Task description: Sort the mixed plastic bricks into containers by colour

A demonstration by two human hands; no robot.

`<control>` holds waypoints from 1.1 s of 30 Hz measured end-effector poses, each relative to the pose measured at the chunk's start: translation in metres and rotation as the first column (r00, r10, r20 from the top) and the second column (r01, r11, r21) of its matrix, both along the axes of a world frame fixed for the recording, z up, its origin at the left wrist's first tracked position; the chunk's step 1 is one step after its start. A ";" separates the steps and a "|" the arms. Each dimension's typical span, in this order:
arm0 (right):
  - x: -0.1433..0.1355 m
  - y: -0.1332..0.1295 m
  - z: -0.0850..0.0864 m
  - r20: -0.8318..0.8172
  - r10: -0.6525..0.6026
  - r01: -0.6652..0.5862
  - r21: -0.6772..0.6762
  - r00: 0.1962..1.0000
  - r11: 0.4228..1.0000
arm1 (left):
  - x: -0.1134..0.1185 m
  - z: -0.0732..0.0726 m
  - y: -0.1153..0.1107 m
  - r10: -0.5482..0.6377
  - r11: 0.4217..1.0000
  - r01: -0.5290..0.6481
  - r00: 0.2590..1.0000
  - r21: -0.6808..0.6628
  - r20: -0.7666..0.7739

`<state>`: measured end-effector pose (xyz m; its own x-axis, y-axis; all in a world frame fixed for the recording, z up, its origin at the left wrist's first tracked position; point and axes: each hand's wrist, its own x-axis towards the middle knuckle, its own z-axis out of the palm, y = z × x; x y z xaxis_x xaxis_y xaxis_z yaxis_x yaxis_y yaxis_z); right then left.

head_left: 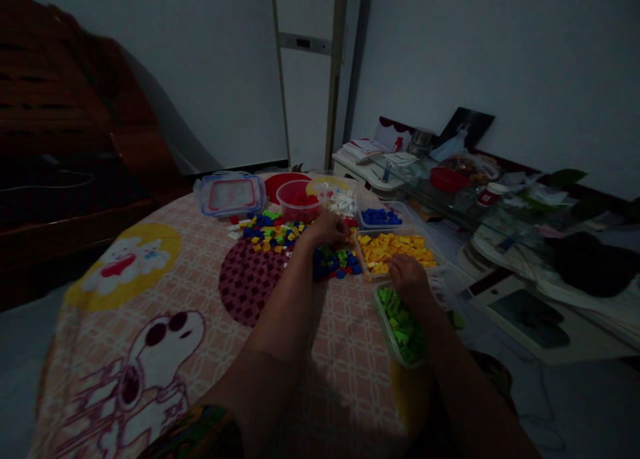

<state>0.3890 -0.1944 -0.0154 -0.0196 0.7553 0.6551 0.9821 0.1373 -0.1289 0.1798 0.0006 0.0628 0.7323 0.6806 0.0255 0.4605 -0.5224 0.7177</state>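
My left hand (pixel 329 230) is over the pile of mixed toy building bricks (pixel 275 233), its fingers curled together. Whatever it may hold is too small and dark to make out. My right hand (pixel 410 279) is at the near edge of a clear box of yellow bricks (pixel 395 249), above the far end of a box of green bricks (pixel 395 319). Its fingertips are pinched, and I cannot see what is between them. Beyond lie a box of blue bricks (pixel 381 217), some white bricks (pixel 343 203) and a round tub (pixel 300 209) with red bricks.
A clear container with a blue-edged lid (pixel 231 193) stands at the table's far left. The patterned tablecloth (pixel 200 272) covers the round table. On the right is a cluttered glass-topped stand (pixel 425 185); a wooden bench (pixel 75 112) stands on the left.
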 end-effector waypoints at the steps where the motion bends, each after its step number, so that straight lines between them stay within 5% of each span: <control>1: 0.000 0.000 0.000 0.005 -0.001 0.001 -0.007 1.000 1.000 | -0.002 0.002 -0.002 -0.051 0.999 0.051 0.995 0.001 -0.081; 6: 0.002 0.000 0.001 0.016 -0.011 0.011 -0.042 1.000 0.999 | 0.014 0.003 -0.020 -0.136 0.986 0.156 0.951 0.051 -0.278; 13: 0.000 0.000 0.002 -0.024 -0.027 0.025 -0.062 0.999 0.998 | 0.023 0.003 -0.029 -0.039 0.975 0.120 0.921 0.188 -0.387; 26: 0.001 0.000 0.001 -0.008 -0.017 0.017 -0.040 1.000 0.999 | 0.017 -0.011 -0.012 -0.042 0.985 0.076 0.976 0.152 -0.214; 33: -0.001 -0.001 0.001 -0.014 -0.018 0.018 -0.043 1.000 0.999 | -0.001 -0.006 -0.003 0.016 1.000 -0.016 1.000 -0.008 0.007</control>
